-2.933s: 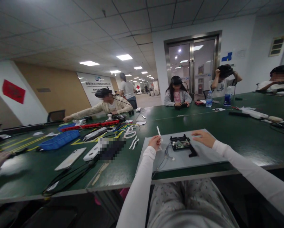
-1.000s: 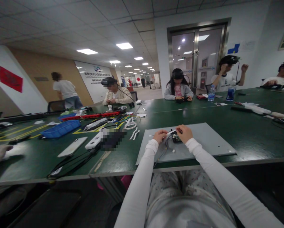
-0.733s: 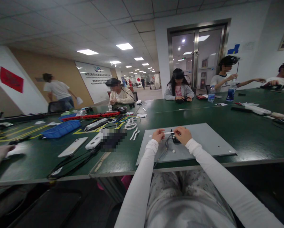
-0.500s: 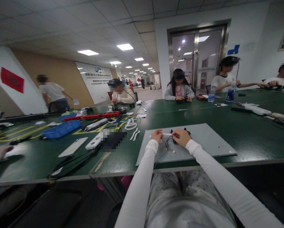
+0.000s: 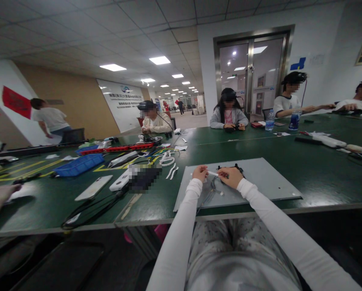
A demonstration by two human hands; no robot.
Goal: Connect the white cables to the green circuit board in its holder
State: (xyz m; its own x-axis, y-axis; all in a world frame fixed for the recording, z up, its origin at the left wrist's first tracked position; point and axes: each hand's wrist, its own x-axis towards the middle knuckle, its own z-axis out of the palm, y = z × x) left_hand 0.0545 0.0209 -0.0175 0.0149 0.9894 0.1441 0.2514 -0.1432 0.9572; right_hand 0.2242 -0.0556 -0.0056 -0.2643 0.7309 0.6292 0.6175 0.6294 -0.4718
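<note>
Between my two hands stretches a short white strip (image 5: pixel 213 173). My left hand (image 5: pixel 200 173) is closed on its left end in a pinch. The fingers of my right hand (image 5: pixel 232 177) are pinched at its other end. Both hands are above a flat grey panel (image 5: pixel 266 176) on the table. A black part (image 5: pixel 239 166) shows just behind my right hand, which hides most of it. Thin grey wires (image 5: pixel 210 190) with small connectors lie on the panel below the hands.
Left of the panel on the green table (image 5: pixel 217 149) are white strips (image 5: pixel 170 173), a white cable coil (image 5: pixel 167 159), a white phone (image 5: pixel 93 188) and a blue tray (image 5: pixel 79 165). Water bottles (image 5: pixel 269 120) stand at the far side. Several people sit around the table.
My right hand has turned slightly, and its end of the white strip sits a little lower. The left hand stays nearly in place. In the background, a walking person has moved left.
</note>
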